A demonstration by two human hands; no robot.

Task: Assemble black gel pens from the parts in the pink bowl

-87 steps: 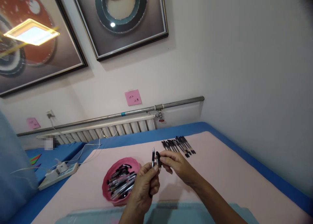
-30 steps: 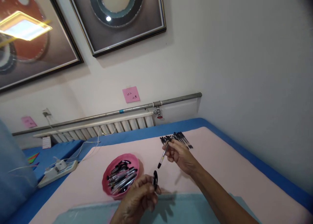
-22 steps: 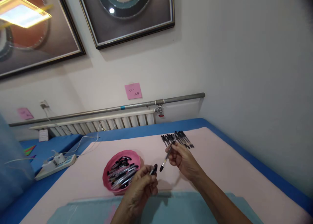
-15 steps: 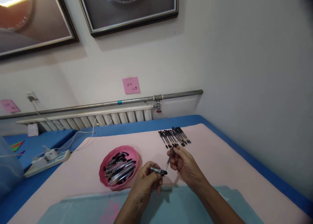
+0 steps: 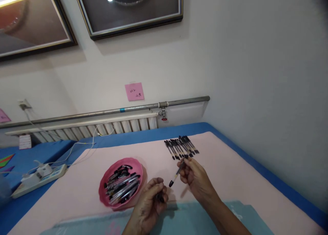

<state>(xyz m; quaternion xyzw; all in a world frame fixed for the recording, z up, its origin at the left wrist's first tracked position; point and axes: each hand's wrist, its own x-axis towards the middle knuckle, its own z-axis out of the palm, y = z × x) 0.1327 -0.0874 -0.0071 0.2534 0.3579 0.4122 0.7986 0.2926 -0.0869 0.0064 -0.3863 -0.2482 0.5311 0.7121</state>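
Observation:
My right hand (image 5: 193, 175) pinches a pen (image 5: 178, 173) with a clear barrel and black ends. The pen slants down to the left, and its lower black end is free in the air. My left hand (image 5: 151, 201) is curled around small black pen parts (image 5: 160, 196), mostly hidden by the fingers; their exact kind does not show. To the left of that hand, a pink scalloped bowl (image 5: 101, 195) holds clear pen barrels (image 5: 124, 190) and black pen pieces (image 5: 123, 171). Beyond my right hand, several black-ended pens (image 5: 180, 147) lie side by side in a row.
A pink cloth (image 5: 230, 173) covers the blue table (image 5: 151, 133), with a teal cloth (image 5: 87, 224) along the near side. A power strip (image 5: 48, 180) with plugs and white cords lies at left. Behind stand a radiator (image 5: 128, 125), a pipe (image 5: 102, 112) and the wall.
The hands have moved slightly apart. The pen's lower end now shows a black tip, clear of my left hand. The black piece in my left hand has drawn back into its fingers.

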